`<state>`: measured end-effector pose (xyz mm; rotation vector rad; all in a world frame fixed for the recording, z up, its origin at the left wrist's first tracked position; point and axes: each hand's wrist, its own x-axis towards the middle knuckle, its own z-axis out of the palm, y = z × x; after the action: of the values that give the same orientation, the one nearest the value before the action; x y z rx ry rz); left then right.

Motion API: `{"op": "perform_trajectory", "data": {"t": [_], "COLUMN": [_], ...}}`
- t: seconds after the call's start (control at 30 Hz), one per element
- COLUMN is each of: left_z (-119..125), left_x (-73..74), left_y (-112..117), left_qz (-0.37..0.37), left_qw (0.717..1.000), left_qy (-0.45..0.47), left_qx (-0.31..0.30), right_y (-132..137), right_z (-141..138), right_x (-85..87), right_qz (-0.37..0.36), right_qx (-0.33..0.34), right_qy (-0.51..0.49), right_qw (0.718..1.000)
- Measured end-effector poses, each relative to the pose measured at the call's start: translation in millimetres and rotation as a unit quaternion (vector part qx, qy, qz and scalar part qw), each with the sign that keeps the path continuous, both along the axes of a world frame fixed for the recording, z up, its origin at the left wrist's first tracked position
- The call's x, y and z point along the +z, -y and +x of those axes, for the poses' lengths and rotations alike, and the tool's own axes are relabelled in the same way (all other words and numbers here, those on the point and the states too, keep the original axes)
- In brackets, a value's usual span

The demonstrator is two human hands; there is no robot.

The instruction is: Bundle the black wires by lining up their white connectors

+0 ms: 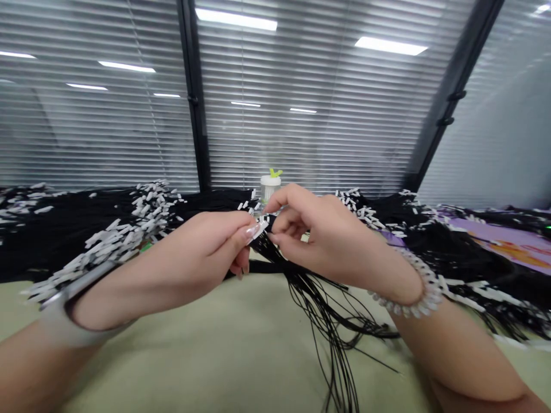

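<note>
My left hand (215, 244) is closed, thumb and fingers pinching the white-tipped ends of a bundle of thin black cables (301, 278). A small white tip (258, 228) shows at its thumb. Close against the same ends, my right hand (307, 226) has its fingers curled inward, index finger and thumb at the top of the bundle. Whatever lies between those fingertips is too small and blurred to make out. From the hands the loose cables hang down to the right and fan out over the pale green table surface (215, 350).
Piles of black cables with white ends (124, 238) lie on the left, and more cable piles (465, 258) on the right. A clear jar with a white lid (270, 181) stands behind my hands. A purple printed sheet (508, 241) lies under cables. Blinds (310, 115) cover the glass behind.
</note>
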<state>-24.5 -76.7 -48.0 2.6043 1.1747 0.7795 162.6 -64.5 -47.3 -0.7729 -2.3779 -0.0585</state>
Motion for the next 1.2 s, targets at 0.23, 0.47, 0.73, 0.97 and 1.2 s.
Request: {"op": "perform_trajectory", "data": {"t": [0.23,0.47,0.73,0.97,1.2], "left_z": [3,3,-1,-9,-10], "left_x": [2.1,2.7,12.1,17.3,15.2], "left_y": [-1,-4,1,9,7], "left_qz": [-0.028,-0.046,-0.045,-0.010,-0.002], "left_qw": [1.000,0.999,0.996,0.996,0.997], "left_qy": [-0.002,0.013,0.051,0.057,0.032], "left_qx": [0.010,0.022,0.051,0.075,0.071], "right_y": [-4,-3,-12,-1,3], "right_z": [-1,-1,5,4,-2], "right_x": [-0.3,-0.5,3.0,11.7,2.7], "right_qz": [0.103,0.160,0.113,-0.082,0.045], "right_qx": [-0.004,-0.076,-0.052,0.068,0.054], "right_qy": [0.037,0.107,0.125,0.044,0.035], "right_qw": [0.994,0.978,0.984,0.993,0.997]}}
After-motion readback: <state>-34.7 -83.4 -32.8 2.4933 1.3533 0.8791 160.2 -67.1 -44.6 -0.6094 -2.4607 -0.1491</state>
